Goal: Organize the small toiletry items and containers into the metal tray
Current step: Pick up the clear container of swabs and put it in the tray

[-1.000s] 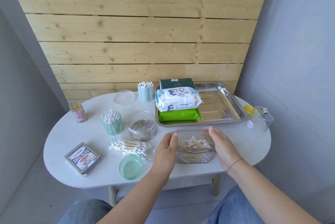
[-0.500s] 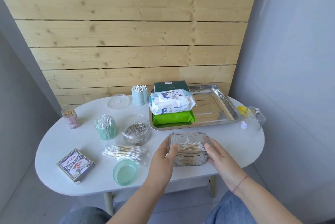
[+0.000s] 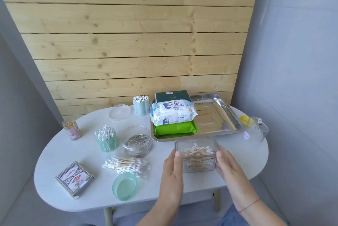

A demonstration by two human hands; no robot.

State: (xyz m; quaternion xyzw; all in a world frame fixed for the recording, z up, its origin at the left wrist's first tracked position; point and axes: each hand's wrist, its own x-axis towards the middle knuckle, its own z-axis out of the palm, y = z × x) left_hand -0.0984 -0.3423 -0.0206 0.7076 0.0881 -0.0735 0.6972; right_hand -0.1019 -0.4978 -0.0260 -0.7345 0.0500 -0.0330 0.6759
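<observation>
Left hand [image 3: 172, 174] and right hand [image 3: 229, 169] grip opposite sides of the clear swab box [image 3: 197, 154], on the worktop [image 3: 82, 152] just before the metal tray [image 3: 219, 115]. Pack [image 3: 173, 112] in tray reads "BABY WIPES". Card box [image 3: 74, 179] reads "PLAYING CARDS".

Tray sat at the back right of the worktop, everything else spread out to its left and front.

Inside the metal tray [image 3: 226, 121], at its left end, the wipes pack [image 3: 172, 113] lay on a flat packet [image 3: 174, 129], a box [image 3: 172, 95] behind them. Just in front of the tray stood the swab box [image 3: 197, 154], the left hand [image 3: 172, 176] and right hand [image 3: 230, 169] on either side. Left of it: paperclip jar [image 3: 136, 140], swab cup [image 3: 107, 138], loose swabs [image 3: 124, 164], card box [image 3: 75, 179].
</observation>
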